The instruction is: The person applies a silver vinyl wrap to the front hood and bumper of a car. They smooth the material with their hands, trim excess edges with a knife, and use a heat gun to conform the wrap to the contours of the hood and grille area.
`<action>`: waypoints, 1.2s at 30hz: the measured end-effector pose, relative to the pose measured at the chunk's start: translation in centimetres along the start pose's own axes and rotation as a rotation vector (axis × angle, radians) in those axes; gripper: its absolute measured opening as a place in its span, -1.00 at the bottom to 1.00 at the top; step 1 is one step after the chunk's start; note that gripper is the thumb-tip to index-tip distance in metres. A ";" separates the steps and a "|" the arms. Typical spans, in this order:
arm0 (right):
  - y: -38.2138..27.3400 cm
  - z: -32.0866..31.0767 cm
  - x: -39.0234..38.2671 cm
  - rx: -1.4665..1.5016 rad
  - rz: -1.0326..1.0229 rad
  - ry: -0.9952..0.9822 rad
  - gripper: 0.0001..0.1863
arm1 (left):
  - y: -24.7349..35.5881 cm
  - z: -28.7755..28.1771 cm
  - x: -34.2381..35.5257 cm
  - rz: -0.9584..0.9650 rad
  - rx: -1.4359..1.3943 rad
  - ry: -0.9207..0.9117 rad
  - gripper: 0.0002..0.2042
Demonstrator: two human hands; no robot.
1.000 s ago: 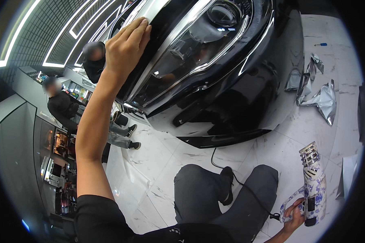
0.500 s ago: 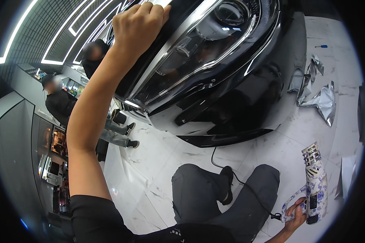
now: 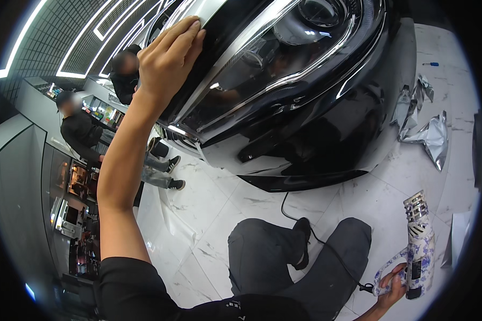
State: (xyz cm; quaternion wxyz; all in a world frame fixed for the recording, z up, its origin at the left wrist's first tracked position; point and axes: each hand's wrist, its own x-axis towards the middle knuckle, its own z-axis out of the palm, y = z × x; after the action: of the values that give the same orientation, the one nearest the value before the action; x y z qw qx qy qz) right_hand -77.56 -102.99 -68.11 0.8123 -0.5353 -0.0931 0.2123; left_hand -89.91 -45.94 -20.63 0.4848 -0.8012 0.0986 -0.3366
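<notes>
My left hand (image 3: 168, 61) rests its fingertips on the upper body of a black car (image 3: 337, 128), along a pale glossy strip beside the headlight (image 3: 284, 59); its fingers are extended close together, with nothing visible in them. My right hand (image 3: 393, 286), at the lower right, grips the looped handle of a white heat gun (image 3: 418, 246) with a blue floral pattern and a caged metal nozzle pointing upward. A black cord runs from the gun's handle across the floor between my bent legs.
Two people in dark tops (image 3: 83, 128) (image 3: 124, 75) are at the left, by counters with assorted items. Crumpled silver foil (image 3: 431, 139) and a small blue tool (image 3: 431, 64) lie on the marble-tiled floor (image 3: 198, 257) at right. A translucent sheet lies beside my left leg.
My left hand rose and curled about half a second ago, and is now lower, fingers straighter on the car. The car has shifted slightly rightward in view. My right hand still holds the gun.
</notes>
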 end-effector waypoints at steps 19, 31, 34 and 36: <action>0.2 -3.6 0.2 -0.116 0.055 0.149 -0.68 | 0.3 -1.8 -6.1 -0.280 -0.178 0.017 -0.82; -1.9 -3.1 1.6 -0.269 0.103 0.131 -0.71 | -5.3 -5.5 -4.9 -0.776 -0.748 -0.532 -0.63; -2.7 -2.2 1.7 -0.319 0.091 0.139 -0.72 | -5.0 -4.7 -2.3 -0.685 -0.611 -0.743 -0.64; -3.0 -2.1 1.5 -0.355 0.082 0.140 -0.72 | -4.9 -4.3 -1.9 -0.636 -0.544 -0.799 -0.65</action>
State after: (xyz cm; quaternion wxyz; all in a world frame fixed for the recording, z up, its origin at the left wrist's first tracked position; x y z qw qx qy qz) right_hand -74.68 -105.11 -66.36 0.7001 -0.6870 -0.0503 0.1878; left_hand -94.91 -45.53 -16.05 0.1362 -0.9522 -0.2548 -0.0994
